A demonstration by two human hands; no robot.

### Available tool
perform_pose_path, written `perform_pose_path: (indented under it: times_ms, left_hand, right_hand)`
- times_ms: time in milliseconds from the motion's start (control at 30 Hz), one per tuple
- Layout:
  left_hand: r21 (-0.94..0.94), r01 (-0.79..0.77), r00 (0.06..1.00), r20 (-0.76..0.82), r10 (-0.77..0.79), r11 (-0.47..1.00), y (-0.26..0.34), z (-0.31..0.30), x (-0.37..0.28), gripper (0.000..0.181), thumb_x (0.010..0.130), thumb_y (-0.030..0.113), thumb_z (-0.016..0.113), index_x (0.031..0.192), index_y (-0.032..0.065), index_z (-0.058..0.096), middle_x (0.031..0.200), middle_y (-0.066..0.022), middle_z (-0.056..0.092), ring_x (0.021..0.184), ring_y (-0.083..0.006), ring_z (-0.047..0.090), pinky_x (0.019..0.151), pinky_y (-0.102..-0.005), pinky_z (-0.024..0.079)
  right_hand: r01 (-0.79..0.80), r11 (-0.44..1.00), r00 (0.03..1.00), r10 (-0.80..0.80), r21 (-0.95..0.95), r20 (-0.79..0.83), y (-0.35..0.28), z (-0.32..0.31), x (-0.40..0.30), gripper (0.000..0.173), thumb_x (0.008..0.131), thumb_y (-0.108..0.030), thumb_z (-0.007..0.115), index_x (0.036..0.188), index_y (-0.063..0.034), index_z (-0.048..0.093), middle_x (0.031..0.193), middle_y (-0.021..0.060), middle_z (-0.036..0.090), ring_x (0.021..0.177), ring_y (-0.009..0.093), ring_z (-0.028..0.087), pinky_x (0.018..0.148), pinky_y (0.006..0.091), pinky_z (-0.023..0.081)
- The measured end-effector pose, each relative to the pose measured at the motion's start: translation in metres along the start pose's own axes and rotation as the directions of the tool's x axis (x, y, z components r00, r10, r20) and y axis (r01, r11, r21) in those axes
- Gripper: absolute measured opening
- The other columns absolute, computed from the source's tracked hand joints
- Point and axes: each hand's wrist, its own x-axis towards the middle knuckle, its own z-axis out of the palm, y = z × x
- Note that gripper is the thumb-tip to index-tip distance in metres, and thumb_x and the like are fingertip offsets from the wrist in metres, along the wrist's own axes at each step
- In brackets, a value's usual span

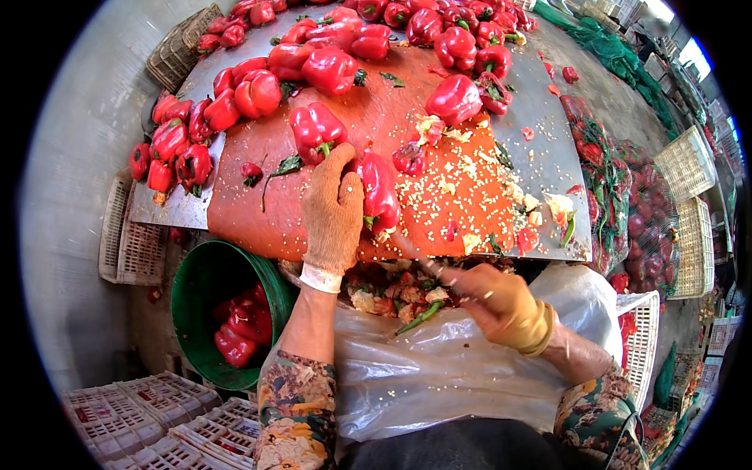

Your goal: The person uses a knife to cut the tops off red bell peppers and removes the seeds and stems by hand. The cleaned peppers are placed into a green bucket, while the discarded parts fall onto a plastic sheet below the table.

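My left hand, in an orange knit glove, holds a red bell pepper on its side over the orange cutting mat. Another red pepper lies just beyond its fingertips. My right hand, in a yellowish glove with bare fingers showing, is closed around a blurred, narrow tool whose tip points at the held pepper's stem end; its kind is unclear. Seeds and pale pepper cores are scattered on the mat and the metal table. Cores and scraps lie below the table edge.
Whole red peppers are heaped at the table's far side. A green bucket with peppers stands at lower left. Plastic crates fill the lower left corner. Net bags of peppers and more crates stand at right. Clear plastic sheeting covers my lap.
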Motion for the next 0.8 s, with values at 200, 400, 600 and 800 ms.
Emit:
perform_pose_path:
  times_ms: [200,400,600,800]
  left_hand:
    - [0.029,-0.03,0.999,-0.014,0.03,0.999,-0.001,0.004,-0.003,0.032,0.093,0.005,0.051,0.122,-0.0018,0.06,0.119,-0.0198,0.065,0.112,-0.0355,0.061,0.1,-0.0419,0.046]
    - [0.048,-0.008,1.0,-0.013,0.009,0.999,0.004,0.007,-0.006,0.033,0.094,0.005,0.05,0.125,-0.0004,0.059,0.124,-0.0194,0.062,0.118,-0.0348,0.058,0.103,-0.0418,0.044]
    - [0.119,-0.056,0.997,-0.054,0.063,0.991,0.0,0.012,-0.009,0.036,0.092,0.003,0.049,0.127,0.0006,0.058,0.127,-0.0189,0.061,0.12,-0.0353,0.057,0.105,-0.0419,0.043]
    - [0.152,-0.081,0.994,-0.058,0.091,0.985,0.001,0.015,-0.01,0.038,0.091,0.0,0.049,0.128,0.0001,0.057,0.127,-0.0203,0.061,0.121,-0.0368,0.057,0.105,-0.0434,0.044]
  right_hand:
    - [-0.486,0.397,0.702,0.708,0.778,0.077,0.0,-0.011,0.056,0.048,0.096,-0.01,0.051,0.143,-0.0058,0.046,0.085,0.0039,0.059,0.055,0.005,0.05,0.043,0.0198,0.039]
    - [-0.443,0.276,0.759,0.622,0.853,0.193,0.022,0.012,0.112,0.05,0.096,-0.012,0.051,0.145,-0.0078,0.044,0.086,0.0033,0.058,0.055,0.006,0.05,0.039,0.0197,0.038]
    - [-0.467,0.255,0.734,0.645,0.847,0.21,0.011,0.014,0.102,0.052,0.096,-0.011,0.05,0.147,-0.0078,0.041,0.088,0.0024,0.057,0.056,0.007,0.049,0.04,0.0213,0.037]
    - [-0.358,0.097,0.631,0.758,0.929,0.164,-0.01,0.03,0.073,0.046,0.1,-0.013,0.05,0.146,-0.0141,0.045,0.086,0.003,0.057,0.053,0.008,0.047,0.04,0.0229,0.038]
